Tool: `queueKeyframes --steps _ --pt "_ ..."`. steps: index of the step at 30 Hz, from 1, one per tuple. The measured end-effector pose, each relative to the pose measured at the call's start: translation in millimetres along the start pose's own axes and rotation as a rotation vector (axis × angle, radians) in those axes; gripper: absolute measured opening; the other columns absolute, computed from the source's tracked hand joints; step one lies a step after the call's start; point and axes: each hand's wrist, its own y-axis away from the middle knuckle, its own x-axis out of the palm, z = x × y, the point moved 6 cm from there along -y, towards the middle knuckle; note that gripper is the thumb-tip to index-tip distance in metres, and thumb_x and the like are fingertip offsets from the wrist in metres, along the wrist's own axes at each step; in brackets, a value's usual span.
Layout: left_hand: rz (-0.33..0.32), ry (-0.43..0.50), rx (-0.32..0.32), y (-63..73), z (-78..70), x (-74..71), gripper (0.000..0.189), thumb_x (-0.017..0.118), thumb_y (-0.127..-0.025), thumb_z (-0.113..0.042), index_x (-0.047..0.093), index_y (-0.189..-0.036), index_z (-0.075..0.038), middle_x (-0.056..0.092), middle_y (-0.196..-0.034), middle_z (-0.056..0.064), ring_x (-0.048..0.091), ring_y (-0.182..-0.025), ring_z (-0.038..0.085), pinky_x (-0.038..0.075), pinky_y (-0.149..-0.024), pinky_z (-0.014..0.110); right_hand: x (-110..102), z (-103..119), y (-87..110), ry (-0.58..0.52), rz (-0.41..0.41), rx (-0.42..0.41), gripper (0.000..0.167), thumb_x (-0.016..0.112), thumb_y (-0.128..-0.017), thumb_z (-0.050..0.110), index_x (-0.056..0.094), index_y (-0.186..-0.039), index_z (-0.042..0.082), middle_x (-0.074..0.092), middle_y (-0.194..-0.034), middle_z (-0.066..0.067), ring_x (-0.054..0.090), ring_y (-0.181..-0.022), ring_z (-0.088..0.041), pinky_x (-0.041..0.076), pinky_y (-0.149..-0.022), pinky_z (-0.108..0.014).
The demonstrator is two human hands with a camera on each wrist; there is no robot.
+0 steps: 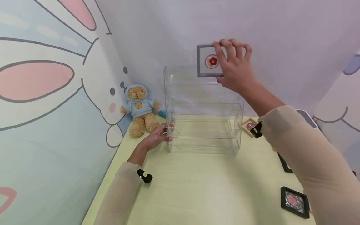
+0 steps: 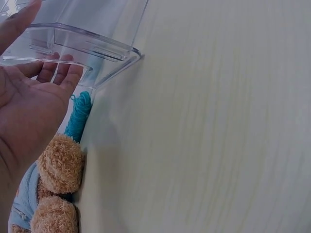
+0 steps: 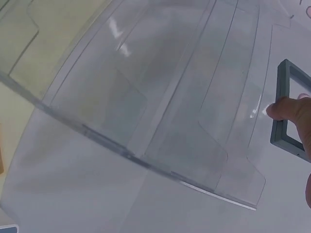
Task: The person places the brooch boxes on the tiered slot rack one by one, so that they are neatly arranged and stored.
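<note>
My right fingers (image 1: pixel 230 50) pinched the frame (image 1: pixel 209 61) by its right side, upright by the rack's (image 1: pixel 204 125) top, the tiers running left to right below. My left fingers (image 2: pixel 72 76), farther from it, gripped the rack's left side. Above or just before the rack, I couldn't quite tell.

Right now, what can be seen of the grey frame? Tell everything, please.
The grey frame has a plastic-looking border around a clear panel, with a round red-flower piece in the middle. It is held upright near the top of the clear rack, before the pale wall. The right hand pinches its upper and lower edges and hides its right part. Whether it touches the rack, I cannot tell.
</note>
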Motion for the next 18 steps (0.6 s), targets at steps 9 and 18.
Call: queueKeyframes --steps 9,18 --pt "0.005 0.006 -0.001 0.3 -3.4 6.4 0.091 0.067 -0.101 -0.001 0.015 -0.176 -0.002 0.021 -0.176 0.032 0.026 -0.162 0.049 0.041 -0.116 0.042 20 25 -32.1 0.160 0.044 -0.096 0.115 0.087 -0.093 0.020 0.011 -0.178 0.011 0.024 -0.176 -0.017 0.020 -0.163 -0.040 0.023 -0.120 -0.078" --pt "0.012 0.005 -0.004 1.3 -5.7 14.2 0.096 0.071 -0.102 -0.008 0.013 -0.178 -0.006 0.020 -0.179 0.027 0.025 -0.164 0.046 0.038 -0.122 0.052 29 46 -49.3 0.229 0.124 -0.203 0.090 0.063 -0.105 0.001 0.012 -0.178 0.011 0.021 -0.178 -0.014 0.018 -0.165 -0.038 0.025 -0.120 -0.076"
